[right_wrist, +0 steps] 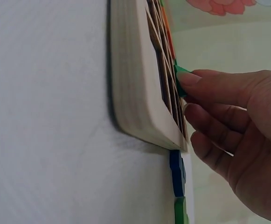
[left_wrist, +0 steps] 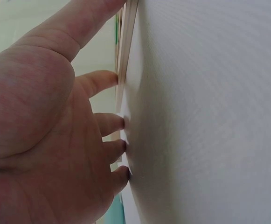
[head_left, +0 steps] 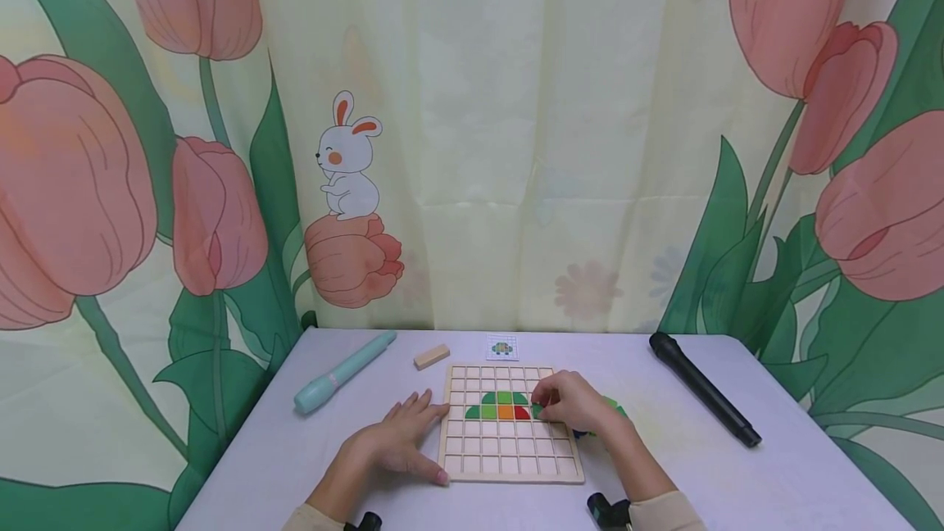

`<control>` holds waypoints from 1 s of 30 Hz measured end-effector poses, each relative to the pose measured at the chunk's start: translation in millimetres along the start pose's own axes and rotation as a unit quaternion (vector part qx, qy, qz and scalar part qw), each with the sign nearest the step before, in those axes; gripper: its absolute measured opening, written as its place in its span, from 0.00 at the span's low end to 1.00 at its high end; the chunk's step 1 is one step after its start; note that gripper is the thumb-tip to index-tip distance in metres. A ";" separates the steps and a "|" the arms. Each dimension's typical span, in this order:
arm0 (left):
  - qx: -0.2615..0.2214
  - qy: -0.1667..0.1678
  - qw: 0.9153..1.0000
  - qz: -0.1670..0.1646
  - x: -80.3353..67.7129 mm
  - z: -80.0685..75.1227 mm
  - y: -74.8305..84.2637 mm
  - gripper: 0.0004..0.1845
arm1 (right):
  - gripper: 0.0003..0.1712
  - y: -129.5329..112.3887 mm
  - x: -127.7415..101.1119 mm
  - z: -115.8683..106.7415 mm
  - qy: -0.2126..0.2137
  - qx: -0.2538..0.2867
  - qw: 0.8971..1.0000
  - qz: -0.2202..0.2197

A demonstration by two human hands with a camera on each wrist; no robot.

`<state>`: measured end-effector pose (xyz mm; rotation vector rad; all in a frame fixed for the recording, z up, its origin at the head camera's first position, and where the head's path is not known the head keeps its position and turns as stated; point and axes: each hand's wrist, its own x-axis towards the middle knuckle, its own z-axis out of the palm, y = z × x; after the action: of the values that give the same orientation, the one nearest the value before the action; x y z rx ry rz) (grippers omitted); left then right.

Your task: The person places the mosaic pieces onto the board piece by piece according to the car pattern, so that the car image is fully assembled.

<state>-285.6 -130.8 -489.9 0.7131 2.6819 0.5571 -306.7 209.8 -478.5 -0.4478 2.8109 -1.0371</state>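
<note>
A wooden grid board (head_left: 509, 457) (right_wrist: 140, 93) (left_wrist: 127, 32) lies on the white table, with green, orange and red pieces (head_left: 498, 406) set in its middle rows. My right hand (head_left: 571, 401) (right_wrist: 238, 121) pinches a small green piece (head_left: 537, 410) (right_wrist: 179, 79) against the grid, right of the coloured pieces. Spread flat, my left hand (head_left: 401, 437) (left_wrist: 56, 130) rests on the table, fingertips touching the board's left edge.
A pattern card (head_left: 502, 347) lies behind the board. A wooden block (head_left: 431, 356) and a teal pen (head_left: 341, 372) are at the back left, a black microphone (head_left: 702, 388) at the right. Loose blue and green pieces (right_wrist: 178, 186) (head_left: 614, 406) sit beside the board's right edge.
</note>
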 end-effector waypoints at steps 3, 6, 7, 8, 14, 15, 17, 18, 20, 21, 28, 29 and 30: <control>0.001 0.002 1.000 -0.001 0.0 -0.2 0.0 0.60 | 0.10 -0.4 -0.3 -0.8 -0.005 0.000 1.000 -0.001; 0.002 0.003 1.000 0.001 -0.1 -0.3 -0.1 0.60 | 0.09 -0.1 -0.2 -0.9 -0.010 -0.002 1.000 -0.002; 0.002 0.004 1.000 0.002 -0.2 -0.3 -0.2 0.60 | 0.09 0.4 0.0 -0.6 -0.010 -0.003 1.000 -0.002; 0.003 0.004 1.000 0.003 -0.2 -0.4 -0.3 0.59 | 0.09 0.8 0.1 -0.2 -0.011 -0.004 1.000 0.000; 0.005 0.004 1.000 0.006 0.1 0.3 -1.1 0.59 | 0.09 1.6 -0.6 0.6 -0.012 -0.003 1.000 0.011; 0.005 0.003 1.000 0.007 0.1 0.3 -1.2 0.59 | 0.09 1.5 -0.9 0.4 -0.013 -0.003 1.000 0.011; 0.004 0.003 1.000 0.007 -0.1 0.3 -1.5 0.59 | 0.09 1.5 -1.0 0.3 -0.013 -0.003 1.000 0.010; 0.004 0.003 1.000 0.007 -0.2 0.3 -1.6 0.59 | 0.09 1.2 -1.3 0.3 -0.013 -0.003 1.000 0.009; 0.002 0.003 1.000 0.007 -0.3 0.2 -1.8 0.59 | 0.09 0.3 -2.1 -0.8 -0.013 -0.004 1.000 0.006; 0.002 0.003 1.000 0.007 -0.2 0.2 -1.8 0.59 | 0.09 -0.3 -2.6 -1.6 -0.012 -0.005 1.000 0.005; 0.002 0.002 1.000 0.008 0.0 0.2 -1.4 0.59 | 0.12 -2.3 -5.5 -9.6 0.013 0.006 1.000 0.009; 0.003 0.003 1.000 0.009 0.2 0.4 -1.6 0.59 | 0.12 -2.4 -5.8 -11.3 0.016 0.007 1.000 0.010; 0.003 0.003 1.000 0.009 0.2 0.5 -1.8 0.59 | 0.12 -2.4 -6.2 -12.9 0.020 0.008 1.000 0.011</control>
<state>-286.4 -132.0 -491.2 0.7396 2.6862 0.5565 -302.9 217.9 -467.1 -0.3967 2.8337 -1.0753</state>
